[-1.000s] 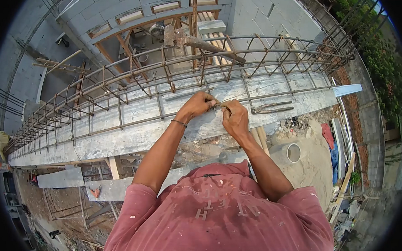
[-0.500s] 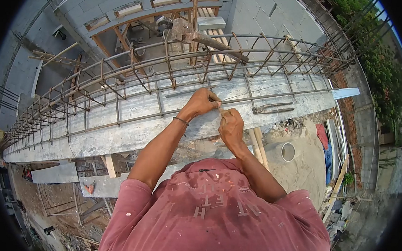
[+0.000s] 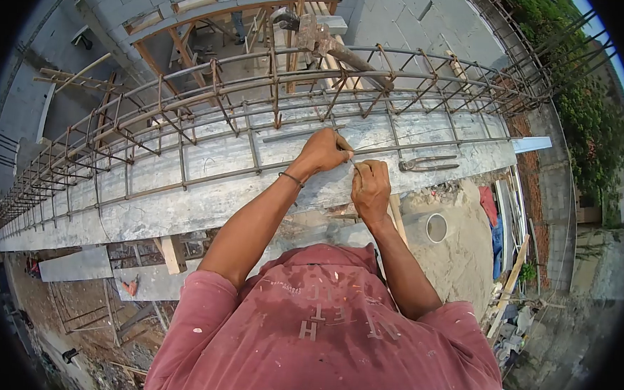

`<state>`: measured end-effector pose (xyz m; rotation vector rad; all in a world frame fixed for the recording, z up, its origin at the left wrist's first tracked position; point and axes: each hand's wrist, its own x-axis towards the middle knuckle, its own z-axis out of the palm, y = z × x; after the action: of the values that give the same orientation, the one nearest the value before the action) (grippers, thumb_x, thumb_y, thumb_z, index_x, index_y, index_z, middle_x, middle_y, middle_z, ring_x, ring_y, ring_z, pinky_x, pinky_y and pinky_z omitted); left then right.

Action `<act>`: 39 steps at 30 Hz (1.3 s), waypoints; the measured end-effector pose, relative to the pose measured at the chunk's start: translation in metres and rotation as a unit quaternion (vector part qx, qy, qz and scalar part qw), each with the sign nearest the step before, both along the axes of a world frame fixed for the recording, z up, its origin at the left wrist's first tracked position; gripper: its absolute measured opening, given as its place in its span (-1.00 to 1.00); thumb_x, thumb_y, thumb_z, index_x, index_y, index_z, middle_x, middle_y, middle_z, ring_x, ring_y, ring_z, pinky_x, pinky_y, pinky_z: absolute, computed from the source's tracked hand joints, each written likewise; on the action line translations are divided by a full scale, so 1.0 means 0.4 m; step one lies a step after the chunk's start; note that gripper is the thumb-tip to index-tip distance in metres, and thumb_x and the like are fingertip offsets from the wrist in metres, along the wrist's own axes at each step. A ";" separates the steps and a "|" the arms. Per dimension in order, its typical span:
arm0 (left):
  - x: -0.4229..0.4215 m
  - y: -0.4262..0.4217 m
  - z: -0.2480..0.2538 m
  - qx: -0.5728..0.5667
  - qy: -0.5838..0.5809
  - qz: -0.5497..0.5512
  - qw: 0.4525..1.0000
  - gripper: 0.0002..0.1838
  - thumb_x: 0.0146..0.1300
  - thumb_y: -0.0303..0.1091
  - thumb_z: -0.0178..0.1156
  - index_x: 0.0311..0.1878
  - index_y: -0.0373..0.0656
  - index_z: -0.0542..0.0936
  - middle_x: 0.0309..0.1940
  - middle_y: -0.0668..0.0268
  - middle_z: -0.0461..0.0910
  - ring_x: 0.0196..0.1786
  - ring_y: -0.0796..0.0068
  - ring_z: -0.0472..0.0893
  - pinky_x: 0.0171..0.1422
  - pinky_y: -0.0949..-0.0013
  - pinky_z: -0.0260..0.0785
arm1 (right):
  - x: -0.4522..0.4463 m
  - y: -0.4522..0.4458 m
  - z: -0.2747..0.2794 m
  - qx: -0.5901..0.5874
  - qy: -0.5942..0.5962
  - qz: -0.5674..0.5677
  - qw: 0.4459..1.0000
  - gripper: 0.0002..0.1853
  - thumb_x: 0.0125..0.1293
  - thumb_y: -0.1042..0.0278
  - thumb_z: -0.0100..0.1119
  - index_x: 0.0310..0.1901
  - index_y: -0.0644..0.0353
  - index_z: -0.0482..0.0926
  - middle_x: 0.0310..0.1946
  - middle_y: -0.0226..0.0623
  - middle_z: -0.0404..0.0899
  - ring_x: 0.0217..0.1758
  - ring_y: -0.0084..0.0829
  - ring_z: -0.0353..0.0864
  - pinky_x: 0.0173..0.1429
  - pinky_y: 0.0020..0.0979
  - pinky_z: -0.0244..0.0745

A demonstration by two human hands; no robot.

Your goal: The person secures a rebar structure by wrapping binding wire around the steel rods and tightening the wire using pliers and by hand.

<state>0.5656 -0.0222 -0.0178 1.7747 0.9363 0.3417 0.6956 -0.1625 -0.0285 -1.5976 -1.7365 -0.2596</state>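
My left hand (image 3: 325,151) is closed in a pinch above the near bar of the rebar cage (image 3: 463,141). Just right of it and nearer my body, my right hand (image 3: 371,191) is also closed, fingers curled in. A thin wire-like strand (image 3: 356,166) shows in the small gap between them; its ends are hidden by my fingers. To the right, a pair of pincers (image 3: 430,164) lies on the pale board (image 3: 312,195) beneath the cage. A hammer (image 3: 351,58) with a wooden handle rests across the upper bars.
The long curved cage runs from far left to far right, with stirrups sticking up. Below the board stand a round pipe (image 3: 436,228) in sand (image 3: 464,252) and a wooden post (image 3: 173,255). Grey block walls (image 3: 398,30) rise beyond.
The view has shifted slightly. My hands stay in the same area, with the right hand a little farther from the left. The pincers and hammer keep their places on the board and cage.
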 end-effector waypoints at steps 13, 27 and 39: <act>-0.005 -0.004 0.018 -0.001 0.005 0.010 1.000 -0.78 0.14 -0.31 0.47 -0.18 -0.19 0.85 -0.33 0.13 0.81 -0.28 0.31 0.76 -0.11 0.27 0.56 | 0.014 0.014 0.027 -0.040 -0.131 0.067 0.988 -0.89 0.04 0.62 0.16 -0.35 0.28 0.51 -0.37 -0.14 0.41 -0.28 -0.09 0.46 -0.23 -0.13 0.40; -0.010 0.008 0.007 0.014 0.005 0.035 0.999 -0.72 0.13 -0.11 0.46 -0.30 -0.15 0.85 -0.40 0.09 0.78 -0.32 0.18 0.74 -0.13 0.22 0.55 | -0.089 0.032 -0.012 -0.069 -0.045 -0.019 0.996 -0.91 0.12 0.60 0.27 -0.35 0.25 0.55 -0.37 -0.16 0.46 -0.25 -0.08 0.50 -0.18 -0.09 0.37; 0.001 0.022 0.004 -0.054 0.029 0.068 0.996 -0.40 0.24 0.07 0.20 -0.35 -0.47 0.72 -0.29 -0.25 0.71 -0.14 -0.21 0.73 0.02 -0.04 0.54 | -0.143 0.051 -0.020 -0.082 -0.105 -0.101 0.986 -0.90 0.10 0.56 0.25 -0.31 0.27 0.57 -0.33 -0.14 0.51 -0.23 -0.07 0.52 -0.13 -0.09 0.30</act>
<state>0.5662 -0.0134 -0.0162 1.6336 1.0998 0.3212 0.6385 -0.1421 -0.0366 -1.9300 -1.7903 -0.4059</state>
